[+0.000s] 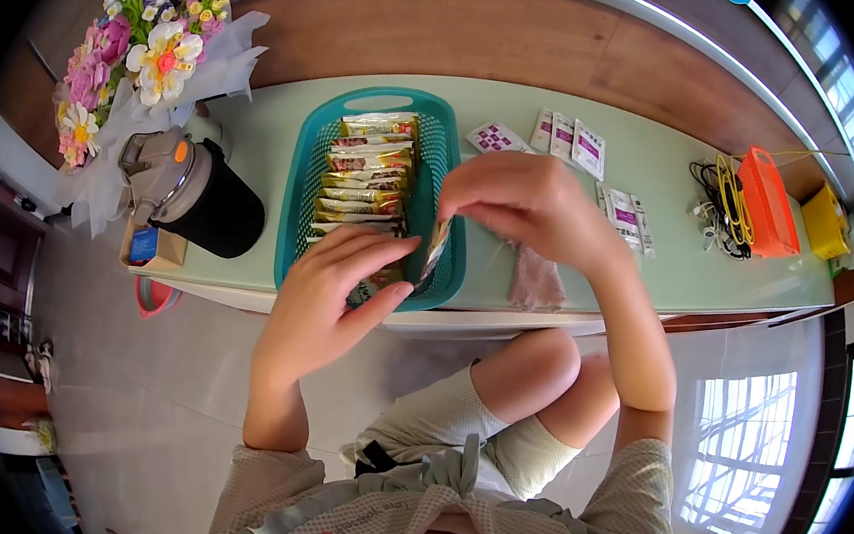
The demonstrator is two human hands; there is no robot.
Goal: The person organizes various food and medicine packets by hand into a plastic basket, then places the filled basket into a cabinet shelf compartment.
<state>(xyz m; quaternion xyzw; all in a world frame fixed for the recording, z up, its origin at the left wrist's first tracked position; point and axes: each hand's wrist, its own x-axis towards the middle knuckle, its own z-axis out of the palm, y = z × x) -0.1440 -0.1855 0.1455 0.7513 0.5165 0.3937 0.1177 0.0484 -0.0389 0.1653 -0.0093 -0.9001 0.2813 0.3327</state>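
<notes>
A teal plastic basket [294, 186] stands on the pale green tabletop. In it a row of wrapped snack packets [367, 167], gold, white and red, runs along the left and middle. My right hand [532, 207] pinches the top of one upright snack packet [435, 250] at the basket's right side. Over the near end of the basket is my left hand [330, 295], its fingers apart and thumb stretched toward that packet. Whether the left fingertips touch the packet is unclear. My left hand partly hides the packets at the near end.
White and purple sachets [563, 137] lie right of the basket, with more sachets [626, 217] nearer. A pinkish cloth [538, 279] rests at the front edge. Left stand a black tumbler [221, 206] and a flower bouquet [142, 59]. Cables [733, 206] and an orange basket [768, 206] are far right.
</notes>
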